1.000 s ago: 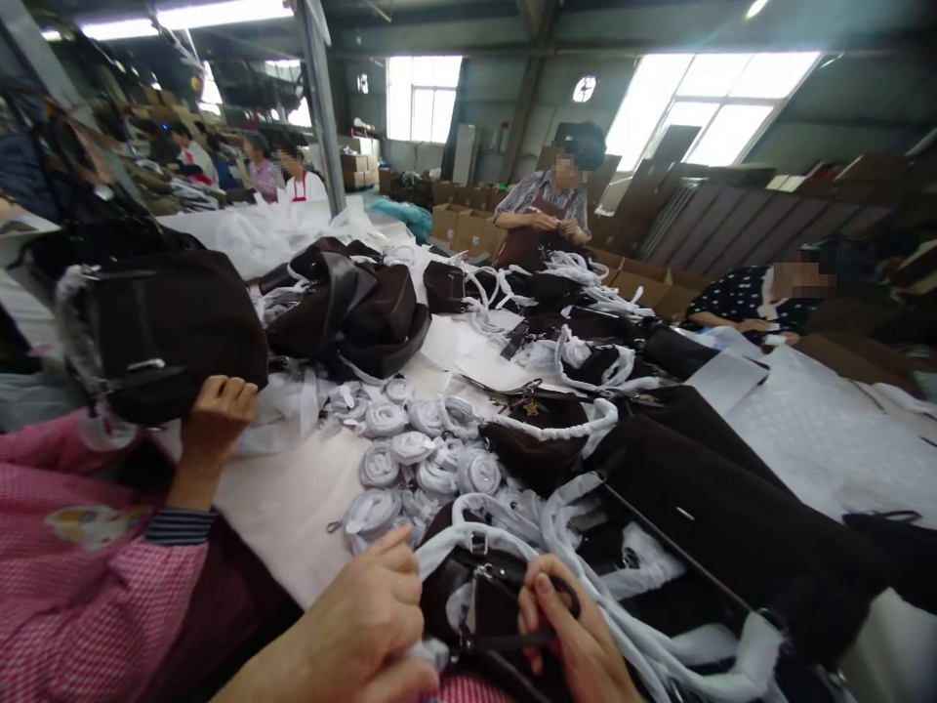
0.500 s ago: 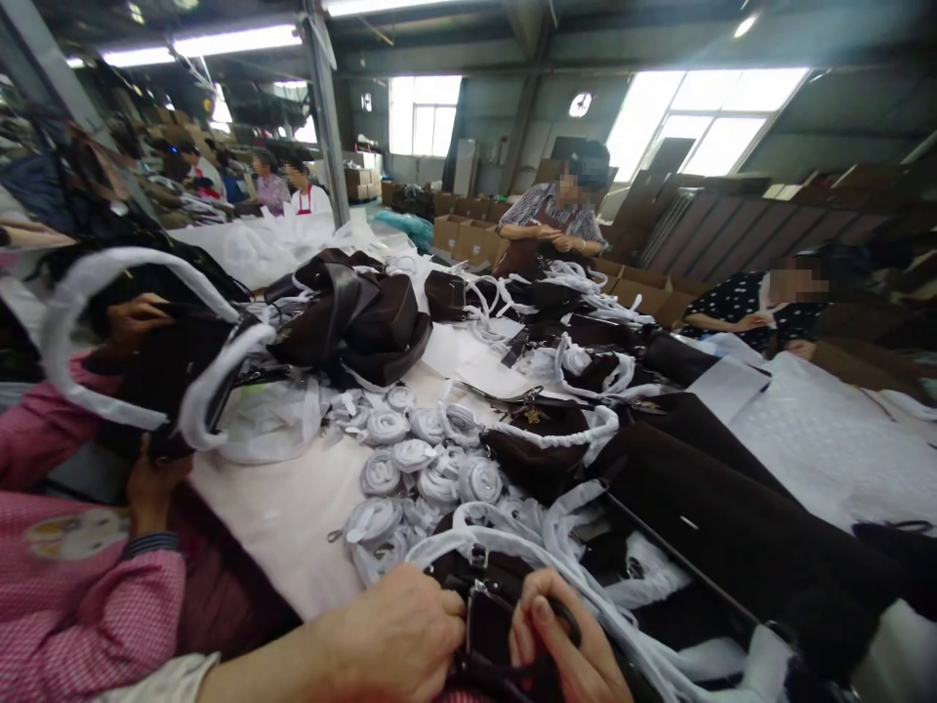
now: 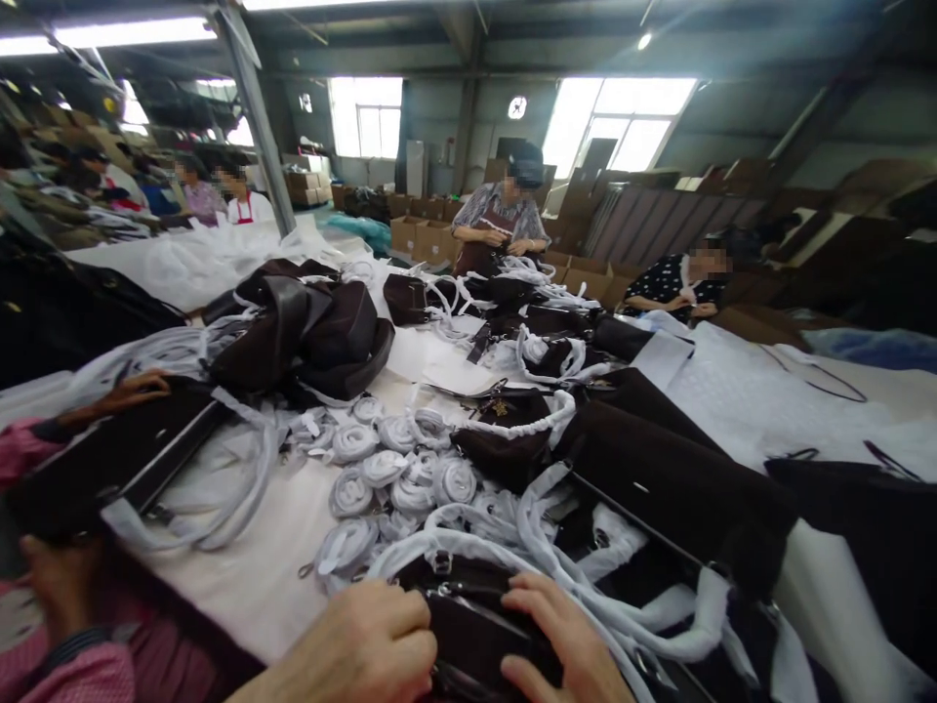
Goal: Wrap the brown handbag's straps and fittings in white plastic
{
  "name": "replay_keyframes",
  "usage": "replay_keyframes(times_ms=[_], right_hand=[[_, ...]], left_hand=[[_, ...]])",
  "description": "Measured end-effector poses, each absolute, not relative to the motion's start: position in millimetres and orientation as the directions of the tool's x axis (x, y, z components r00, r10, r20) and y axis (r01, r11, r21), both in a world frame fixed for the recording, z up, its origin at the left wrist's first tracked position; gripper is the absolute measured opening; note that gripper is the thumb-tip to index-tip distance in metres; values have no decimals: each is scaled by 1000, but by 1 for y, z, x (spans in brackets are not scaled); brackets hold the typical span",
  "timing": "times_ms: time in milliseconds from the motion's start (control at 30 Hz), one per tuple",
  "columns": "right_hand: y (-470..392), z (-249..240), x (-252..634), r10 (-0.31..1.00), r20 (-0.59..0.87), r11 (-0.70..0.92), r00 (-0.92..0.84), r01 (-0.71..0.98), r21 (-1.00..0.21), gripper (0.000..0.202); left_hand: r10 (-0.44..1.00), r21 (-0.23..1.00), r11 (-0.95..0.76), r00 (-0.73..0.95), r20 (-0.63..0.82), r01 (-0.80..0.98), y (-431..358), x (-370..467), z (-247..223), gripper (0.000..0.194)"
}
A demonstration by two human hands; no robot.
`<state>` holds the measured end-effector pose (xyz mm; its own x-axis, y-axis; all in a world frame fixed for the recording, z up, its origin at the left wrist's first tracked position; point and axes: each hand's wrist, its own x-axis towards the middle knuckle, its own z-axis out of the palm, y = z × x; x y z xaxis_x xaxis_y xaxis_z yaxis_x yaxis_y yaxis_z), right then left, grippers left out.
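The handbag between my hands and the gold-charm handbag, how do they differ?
The near handbag has the right hand spread on it; the charm handbag lies untouched. The near handbag shows a silver buckle; the charm handbag, a gold charm. Both look dark brown.

The bag (image 3: 490, 635) is very dark brown, almost black, with a soft-looking body, and it is placed at six o'clock of the view, where the bottom edge cuts off its lower part. A white-wrapped handle (image 3: 410, 549) makes a wide arc over it, from about ten o'clock of the bag through twelve. At its eleven o'clock sits a small silver buckle (image 3: 442, 563), with more metal just below. Whether the bag is closed, I cannot tell.
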<state>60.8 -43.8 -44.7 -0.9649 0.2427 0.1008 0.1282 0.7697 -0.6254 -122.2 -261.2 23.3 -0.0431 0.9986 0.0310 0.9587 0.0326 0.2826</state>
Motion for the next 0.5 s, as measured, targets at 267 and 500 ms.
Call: replay_keyframes(times_ms=[267, 500], right_hand=[[-22, -94, 97, 60, 238, 991, -970, 29, -130, 96], [-40, -96, 82, 9, 477, 999, -879, -10, -38, 50]], left_hand=[[994, 415, 101, -105, -14, 904, -250, -131, -4, 18], [785, 546, 616, -500, -365, 568, -225, -179, -7, 74]])
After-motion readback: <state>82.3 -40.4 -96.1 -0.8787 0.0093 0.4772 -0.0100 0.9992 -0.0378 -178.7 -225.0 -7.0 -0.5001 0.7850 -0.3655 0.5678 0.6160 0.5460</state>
